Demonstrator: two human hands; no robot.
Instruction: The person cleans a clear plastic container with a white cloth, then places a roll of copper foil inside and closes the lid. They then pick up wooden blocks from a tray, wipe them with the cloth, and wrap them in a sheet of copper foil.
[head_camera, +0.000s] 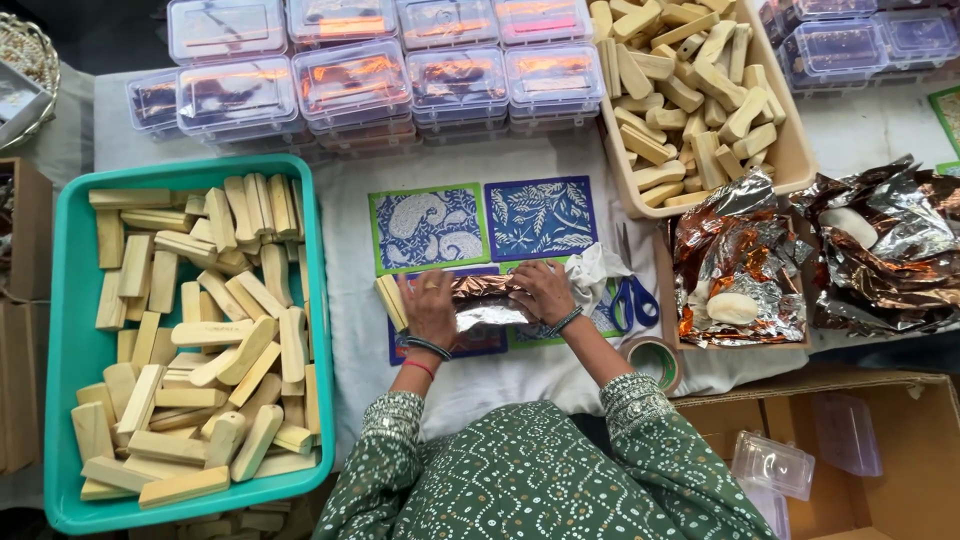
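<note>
Pressing down on a foil-wrapped bar (487, 303) with both hands, left hand (430, 308) flat on its left end, right hand (543, 290) closed over its right end. Lying crosswise between them on the patterned cards (540, 217), mid-surface, equally near both.

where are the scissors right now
In the head view, the blue-handled scissors lie on the white cloth just right of the right hand, beside the crumpled white cloth and above the tape roll.
</note>
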